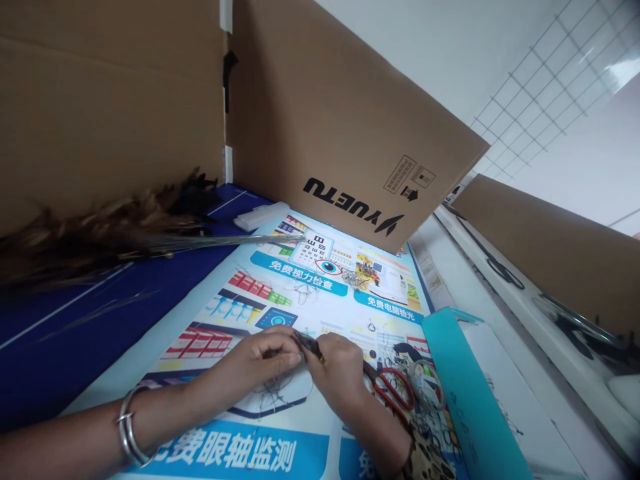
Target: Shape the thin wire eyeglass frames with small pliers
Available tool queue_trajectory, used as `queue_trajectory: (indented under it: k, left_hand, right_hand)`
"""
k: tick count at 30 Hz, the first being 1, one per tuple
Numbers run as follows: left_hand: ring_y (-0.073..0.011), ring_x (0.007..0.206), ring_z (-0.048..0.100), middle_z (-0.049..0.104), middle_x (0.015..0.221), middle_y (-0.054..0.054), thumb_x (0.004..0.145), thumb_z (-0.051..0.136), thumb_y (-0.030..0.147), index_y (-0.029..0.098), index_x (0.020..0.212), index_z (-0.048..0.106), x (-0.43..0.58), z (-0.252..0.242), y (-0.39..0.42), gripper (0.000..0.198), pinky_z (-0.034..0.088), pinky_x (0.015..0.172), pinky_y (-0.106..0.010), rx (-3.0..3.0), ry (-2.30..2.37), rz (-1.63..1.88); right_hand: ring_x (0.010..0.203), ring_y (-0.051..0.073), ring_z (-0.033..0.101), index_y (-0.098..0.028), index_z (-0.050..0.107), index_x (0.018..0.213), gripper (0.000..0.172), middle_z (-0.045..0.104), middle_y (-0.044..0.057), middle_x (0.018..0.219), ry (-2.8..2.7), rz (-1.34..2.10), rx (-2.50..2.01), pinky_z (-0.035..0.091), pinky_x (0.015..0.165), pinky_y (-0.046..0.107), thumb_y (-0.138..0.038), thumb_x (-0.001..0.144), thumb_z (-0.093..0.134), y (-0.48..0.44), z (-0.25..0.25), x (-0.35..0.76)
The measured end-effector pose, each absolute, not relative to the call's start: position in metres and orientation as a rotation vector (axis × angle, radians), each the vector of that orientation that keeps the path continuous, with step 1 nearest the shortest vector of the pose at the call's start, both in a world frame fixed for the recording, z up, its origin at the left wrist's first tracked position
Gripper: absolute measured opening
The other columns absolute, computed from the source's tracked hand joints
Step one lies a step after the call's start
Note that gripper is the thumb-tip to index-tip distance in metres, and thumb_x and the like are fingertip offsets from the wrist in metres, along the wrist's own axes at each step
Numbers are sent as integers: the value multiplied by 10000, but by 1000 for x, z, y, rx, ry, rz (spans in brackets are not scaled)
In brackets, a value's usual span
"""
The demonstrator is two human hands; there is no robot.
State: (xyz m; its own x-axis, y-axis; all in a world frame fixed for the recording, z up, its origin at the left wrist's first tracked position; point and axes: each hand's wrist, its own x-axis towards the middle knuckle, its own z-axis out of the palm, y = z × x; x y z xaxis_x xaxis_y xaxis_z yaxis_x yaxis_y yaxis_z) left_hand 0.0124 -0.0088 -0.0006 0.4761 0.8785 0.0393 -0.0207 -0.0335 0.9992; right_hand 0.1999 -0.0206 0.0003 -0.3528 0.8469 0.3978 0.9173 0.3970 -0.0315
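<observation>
My left hand (pixel 273 353), with silver bangles (pixel 131 427) on the wrist, is closed in a pinch. What its fingertips hold is too small to make out. My right hand (pixel 340 370) grips pliers (pixel 309 343), whose dark jaws point left and meet the left fingertips. Under the hands, thin dark strands of wire or thread (pixel 273 393) lie on the printed poster (pixel 310 313). Red-handled scissors (pixel 395 390) rest just right of my right forearm, partly hidden by it. A roll of clear tape or wire (pixel 427 385) lies beside them among small loops.
Brown feathers (pixel 100 227) and a bundle of thin clear rods (pixel 235 240) lie on the blue cloth (pixel 125 333) at left. Cardboard panels (pixel 325 100) stand behind. A teal box (pixel 475 400) sits at right. Small loose pieces (pixel 355 277) are scattered on the poster.
</observation>
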Motion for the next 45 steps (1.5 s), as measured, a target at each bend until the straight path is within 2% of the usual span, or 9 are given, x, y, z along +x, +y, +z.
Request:
queue_trajectory:
  k: [3,6,15,22,26,31,34,37,45]
  left_hand:
    - [-101,547,464,519,772,-5,819,567,379,172,676,629,13,1,-9,258,369,503,-223,1310,790,837]
    - [-94,544,443,539,773,-8,816,584,367,159,670,620,14,2,-10,257,351,509,-223,1220,770,840]
    - [-88,532,409,511,589,18,838,596,261,145,738,600,7,3,-10,153,294,520,-207,809,504,774]
    - [-75,467,336,474,524,7,854,558,280,130,690,589,6,0,-7,224,244,488,-217,659,271,689]
    - [-68,446,308,439,493,21,840,577,278,126,704,604,5,0,-8,205,233,461,-203,593,233,617]
    - [-56,431,342,463,482,24,861,559,250,111,814,641,4,0,-8,168,259,451,-183,608,317,649]
    - [-56,454,388,548,587,5,848,585,244,144,798,628,4,2,-7,120,287,459,-183,652,403,702]
    - [-94,527,454,582,633,-3,846,592,293,166,737,607,4,6,-8,168,342,505,-210,823,554,807]
    - [-121,641,443,507,681,30,829,597,367,193,707,600,7,5,-10,212,345,582,-235,1152,939,1073]
  right_hand:
    - [580,133,526,-187,532,641,304,595,22,614,-2302,-280,-1540,246,537,247,-363,880,471,-22,1,198]
    - [570,130,519,-184,527,629,308,588,21,605,-2279,-285,-1567,232,527,247,-363,875,478,-22,1,199]
    - [621,140,519,-178,534,649,286,587,25,634,-2304,-216,-1526,263,562,246,-366,863,508,-20,-1,202]
    - [685,162,513,-175,552,682,201,579,36,686,-2370,-105,-1369,328,614,250,-309,827,517,-15,0,204]
    - [662,147,521,-172,557,669,268,581,29,666,-2423,-36,-1275,324,596,242,-333,865,471,-14,-1,206]
    - [610,124,522,-171,547,653,392,572,17,619,-2389,-33,-1323,297,569,232,-444,903,421,-13,0,212]
    - [570,109,507,-172,527,625,424,562,10,594,-2320,-42,-1418,278,548,227,-465,908,410,-13,1,214]
    - [539,101,493,-173,514,610,435,559,4,577,-2253,-77,-1521,260,529,226,-481,902,421,-13,3,214]
    - [529,119,506,-178,524,613,439,581,16,578,-2169,-271,-1553,242,519,244,-481,908,406,-17,5,208]
